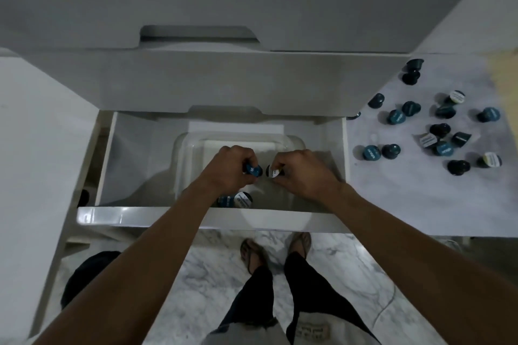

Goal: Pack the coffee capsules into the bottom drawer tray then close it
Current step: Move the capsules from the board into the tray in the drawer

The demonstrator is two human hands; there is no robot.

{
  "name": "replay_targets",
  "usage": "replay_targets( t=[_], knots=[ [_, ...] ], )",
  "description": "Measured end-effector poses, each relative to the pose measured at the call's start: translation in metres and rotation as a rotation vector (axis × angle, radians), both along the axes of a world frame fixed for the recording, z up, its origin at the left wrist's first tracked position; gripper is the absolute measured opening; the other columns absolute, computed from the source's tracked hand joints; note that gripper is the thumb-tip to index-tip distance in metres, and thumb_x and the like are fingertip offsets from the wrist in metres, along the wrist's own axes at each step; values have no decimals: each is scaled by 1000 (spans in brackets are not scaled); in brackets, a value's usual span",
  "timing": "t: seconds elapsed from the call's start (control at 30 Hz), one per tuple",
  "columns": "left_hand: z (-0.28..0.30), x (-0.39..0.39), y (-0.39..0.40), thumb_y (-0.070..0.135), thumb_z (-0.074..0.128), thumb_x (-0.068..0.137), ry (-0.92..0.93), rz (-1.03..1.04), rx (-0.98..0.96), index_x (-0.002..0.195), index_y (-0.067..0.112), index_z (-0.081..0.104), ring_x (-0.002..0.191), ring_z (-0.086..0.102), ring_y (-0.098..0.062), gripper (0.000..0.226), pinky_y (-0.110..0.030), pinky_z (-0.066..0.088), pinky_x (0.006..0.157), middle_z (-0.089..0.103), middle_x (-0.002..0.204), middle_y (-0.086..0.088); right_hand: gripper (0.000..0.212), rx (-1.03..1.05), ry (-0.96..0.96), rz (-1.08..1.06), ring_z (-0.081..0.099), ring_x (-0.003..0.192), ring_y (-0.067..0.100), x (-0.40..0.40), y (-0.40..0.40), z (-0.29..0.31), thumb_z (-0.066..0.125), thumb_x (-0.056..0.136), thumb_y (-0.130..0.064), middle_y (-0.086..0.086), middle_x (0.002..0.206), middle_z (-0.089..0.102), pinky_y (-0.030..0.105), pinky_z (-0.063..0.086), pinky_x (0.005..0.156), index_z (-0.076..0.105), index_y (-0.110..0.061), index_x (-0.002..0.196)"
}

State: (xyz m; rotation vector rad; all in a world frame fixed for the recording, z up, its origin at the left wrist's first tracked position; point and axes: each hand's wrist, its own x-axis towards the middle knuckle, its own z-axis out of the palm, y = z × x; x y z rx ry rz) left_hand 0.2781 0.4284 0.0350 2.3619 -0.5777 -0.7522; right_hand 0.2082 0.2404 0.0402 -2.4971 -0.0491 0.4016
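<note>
A person is standing at an open white drawer (179, 217), looking straight down, both bare arms reaching into it. Inside the drawer is sitting a clear plastic tray (185, 148) with rounded corners. The left hand (228, 168) is curling its fingers around a blue capsule (253, 170), holding it over the tray. The right hand (301, 169) is pinching a dark capsule with a white lid (273, 172) just beside the blue one, the two nearly touching. Below the hands, at the near edge of the tray, two more capsules (236, 200) are lying side by side, one with a blue lid and one with a white lid. To the right of the drawer, a white counter (406, 196) is holding a scatter of loose capsules (437, 127), some upright, some tipped over, in dark teal with blue or white lids. A closed drawer front (210, 84) is overhanging the far end of the open one. Beneath, the person's feet in sandals (276, 249) are standing on a marble floor (207, 283)
</note>
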Motion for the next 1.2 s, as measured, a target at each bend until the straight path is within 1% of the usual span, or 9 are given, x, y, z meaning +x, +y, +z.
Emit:
replay_targets(
  t=[0.07,0.2,0.3,0.43,0.6,0.77,0.97,1.03,1.2],
  knots=[
    [-5,3,-2,12,83,70,20,-40,39,85,16,70,82,66,-16,20,-30,56,77,71,88,0,15,-57,-9,72,61,94,23,3,2,-3,69,83,-25,5,96,69,32,49,73,67,-21,97],
    [-10,5,-5,13,85,68,42,-29,64,83,20,69,78,65,-12,24,-20,49,69,70,84,4,19,-213,-50,178,52,98,22,5,4,-5,63,87,-33,5,99,65,32,35,74,63,-22,103],
    [-11,6,-6,12,86,66,63,1,49,80,18,68,76,64,-12,24,-20,49,66,68,81,3,19,-270,-88,222,50,101,21,7,5,-5,62,87,-36,2,98,67,31,27,75,60,-23,101],
    [-10,5,-2,10,89,62,104,7,48,77,15,67,79,66,-17,27,-28,55,71,69,82,-2,13,-269,-77,219,49,104,21,6,4,-2,63,84,-32,-3,95,69,33,30,78,60,-25,94],
    [-9,5,1,11,91,59,156,-7,65,79,16,67,82,65,-17,31,-22,52,66,69,89,-3,12,-290,-29,244,48,106,20,4,5,1,67,80,-28,-4,94,67,31,28,75,59,-26,89],
    [-8,2,3,14,90,62,206,1,77,83,14,68,83,65,-16,30,-23,53,65,68,90,-2,24,-283,41,229,49,101,19,6,4,9,71,81,-35,0,101,60,34,39,84,62,-25,101],
    [-7,1,0,13,82,72,168,-11,61,86,18,66,82,65,-18,21,-17,47,65,67,86,-3,28,-279,56,182,52,106,23,4,4,5,62,89,-32,4,105,67,40,48,84,56,-25,116],
    [-7,0,-2,13,80,74,159,-40,73,90,18,66,82,65,-17,22,-15,46,63,67,88,-2,25,-284,75,169,55,101,25,2,4,5,57,92,-25,8,104,65,41,51,82,59,-24,117],
    [-8,-1,-3,16,78,76,172,-139,120,98,18,67,86,62,-12,25,-12,42,65,68,96,1,17,-296,93,192,61,89,24,0,5,4,57,92,-21,7,95,63,32,47,68,64,-24,107]
  ],
)
